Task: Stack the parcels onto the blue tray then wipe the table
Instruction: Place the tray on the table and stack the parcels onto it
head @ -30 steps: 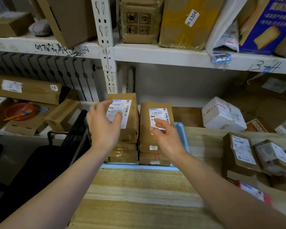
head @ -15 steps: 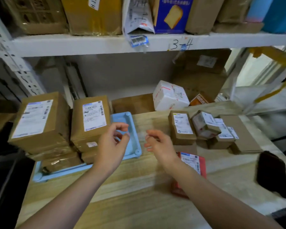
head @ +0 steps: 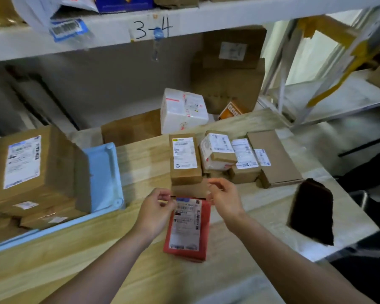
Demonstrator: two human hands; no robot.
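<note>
left grip [head: 155,213], right grip [head: 225,199] spread over red parcel [head: 187,224], brown parcel [head: 185,159] just behind

Brown labelled parcels [head: 31,172] stacked on blue tray [head: 103,172]; red parcel [head: 187,229] flat on table [head: 75,249].

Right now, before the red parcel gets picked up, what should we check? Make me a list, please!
1. Right grip free: ok, fingers loosely curled, holding nothing.
2. Left grip free: cannot tell, its fingertips are at the red parcel's top corner.
3. Red parcel easy to lift: ok, it lies flat on the table, label up, nothing on it.
4. Room on the blue tray: ok, its right side is bare.
5. Table ready for wiping: not ok, several parcels lie on it.
6. Black cloth in view: ok, on the table's right side.
</note>
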